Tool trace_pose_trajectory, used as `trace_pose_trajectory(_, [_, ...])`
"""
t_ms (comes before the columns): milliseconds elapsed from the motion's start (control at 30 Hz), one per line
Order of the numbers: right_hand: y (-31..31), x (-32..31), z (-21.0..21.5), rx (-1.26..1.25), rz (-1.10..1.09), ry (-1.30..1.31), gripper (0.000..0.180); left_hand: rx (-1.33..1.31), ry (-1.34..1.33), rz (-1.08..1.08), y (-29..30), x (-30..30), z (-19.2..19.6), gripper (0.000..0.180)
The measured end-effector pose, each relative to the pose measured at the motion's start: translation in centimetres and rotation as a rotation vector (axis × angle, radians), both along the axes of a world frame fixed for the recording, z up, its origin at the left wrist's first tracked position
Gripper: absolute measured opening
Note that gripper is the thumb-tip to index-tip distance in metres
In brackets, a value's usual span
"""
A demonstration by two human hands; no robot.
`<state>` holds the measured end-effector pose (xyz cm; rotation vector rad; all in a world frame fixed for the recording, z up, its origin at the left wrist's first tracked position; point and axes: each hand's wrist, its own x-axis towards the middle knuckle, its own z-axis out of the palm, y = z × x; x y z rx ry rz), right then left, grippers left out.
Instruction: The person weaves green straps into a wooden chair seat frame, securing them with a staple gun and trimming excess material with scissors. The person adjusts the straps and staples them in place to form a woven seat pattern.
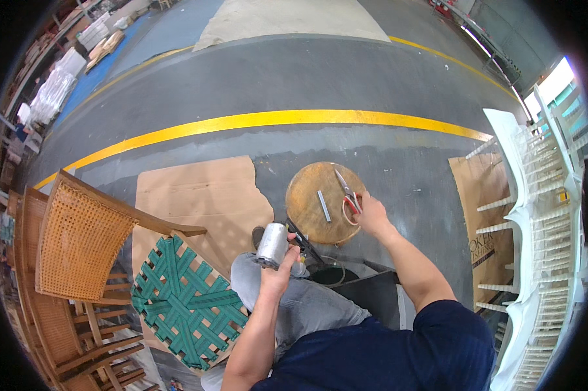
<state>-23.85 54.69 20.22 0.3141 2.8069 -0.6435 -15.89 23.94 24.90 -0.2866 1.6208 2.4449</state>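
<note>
My left hand (279, 267) is wrapped round a staple gun (272, 244) with a silver cylindrical body, held above my grey-trousered knee. On the round wooden stool top (303, 189) lie scissors (347, 192), blades pointing away from me. My right hand (372, 215) has closed its fingers at their red and white handles; the fingertips are partly hidden. Left of the scissors rests a thin grey strip (324, 206), apparently staples. By my left forearm is a wooden chair (144, 221) whose seat (189, 303) is woven from green webbing; its back is cane.
Flattened cardboard (196, 182) lies under the webbed chair. More wooden chair frames (105, 339) crowd the left. White chair frames (522, 215) are stacked at the right. A dark open box (352, 287) stands beside my leg. A yellow line (294, 117) crosses the grey floor.
</note>
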Motion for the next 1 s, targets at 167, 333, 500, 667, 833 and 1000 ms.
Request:
trace_pose_trajectory(167, [0.5, -0.8, 4.1, -0.745, -0.248, -0.297, 0.084, -0.314, -0.031, -0.160, 0.1, 0.6, -2.1, 0.041])
trace_pose_trajectory(333, [-1.5, 0.7, 10.1, -1.414, 0.012, -0.426, 0.074, -0.317, -0.007, -0.158, 0.1, 0.4, -3.0, 0.039])
trace_pose_trajectory(500, [-2.8, 0.4, 12.6, -1.911, 0.156, -0.307, 0.062, -0.391, -0.068, -0.213, -0.1, 0.6, -2.5, 0.041])
trace_pose_trajectory(667, [-3.9, 0.8, 11.7, -1.356, -0.030, -0.549, 0.050, -0.459, 0.049, -0.234, -0.1, 0.6, -2.2, 0.042])
trace_pose_trajectory(833, [-3.4, 0.7, 10.4, -1.384, -0.026, -0.530, 0.045, -0.469, -0.031, -0.244, -0.2, 0.6, -2.2, 0.040])
trace_pose_trajectory(1000, [-3.3, 1.3, 9.0, -1.874, -0.027, -0.363, 0.045, -0.463, 0.067, -0.202, -0.1, 0.5, -2.4, 0.035])
